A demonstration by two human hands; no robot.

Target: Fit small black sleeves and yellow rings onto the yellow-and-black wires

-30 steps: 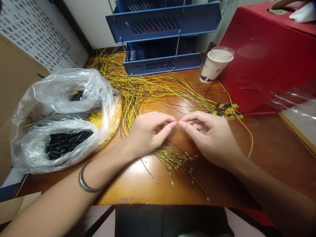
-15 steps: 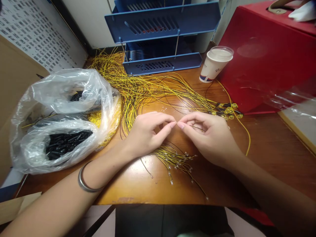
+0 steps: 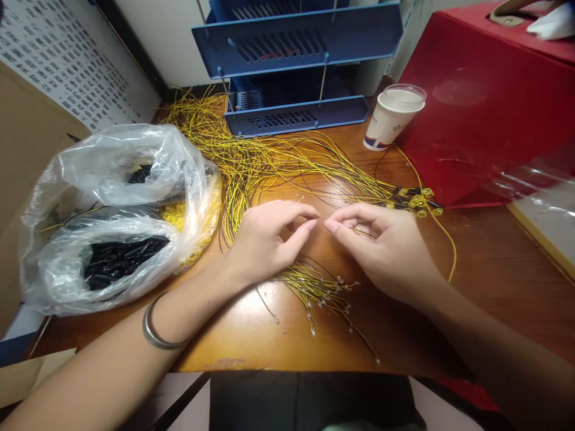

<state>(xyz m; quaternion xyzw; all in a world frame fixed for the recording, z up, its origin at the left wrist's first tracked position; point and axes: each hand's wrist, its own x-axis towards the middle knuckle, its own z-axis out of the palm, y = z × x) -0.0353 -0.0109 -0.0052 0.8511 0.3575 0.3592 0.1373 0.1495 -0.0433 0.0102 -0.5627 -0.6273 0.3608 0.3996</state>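
My left hand (image 3: 269, 239) is over the middle of the table, thumb and forefinger tips pinched together; anything between them is too small to make out. Just across a narrow gap, my right hand (image 3: 381, 245) pinches too. A thin wire (image 3: 363, 233) shows under its curled fingers and appears to run to the pinch. Below the hands lies a bundle of yellow and black wires (image 3: 309, 287) with small clear tips fanned toward me. Behind them, long yellow and black wires (image 3: 269, 152) spread across the table, ending at the right in yellow caps (image 3: 420, 202) and black sleeves.
At left, clear plastic bags (image 3: 67, 179) hold black sleeves (image 3: 121, 257) and yellow caps (image 3: 177, 218). A blue tray rack (image 3: 296, 117) stands at the back. A paper cup (image 3: 393, 117) is beside a red box (image 3: 485, 102) on the right. The table's front edge is near me.
My fingertips, close to touching half a second ago, have moved slightly apart. The wires, bags and cup remain where they were.
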